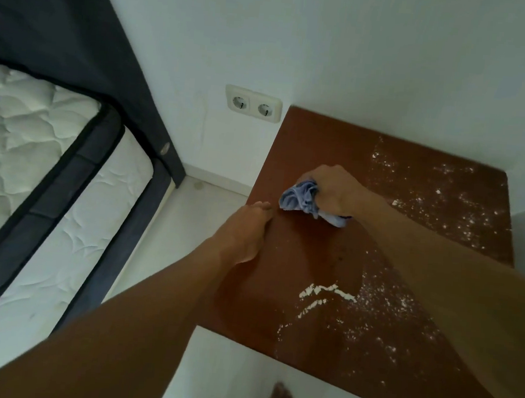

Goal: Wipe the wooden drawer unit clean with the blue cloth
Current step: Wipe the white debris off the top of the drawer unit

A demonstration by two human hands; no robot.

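Mid-wipe: my right hand [334,192] grips the bunched blue cloth [302,199] on the drawer unit [323,147] top, my open left hand [246,229] cupped at its left edge; next, sweep the white crumbs [429,197] leftward.

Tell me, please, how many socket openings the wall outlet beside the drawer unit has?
2: left socket and right socket, side by side in one wall plate, just left of the wooden drawer unit. None seem hidden.
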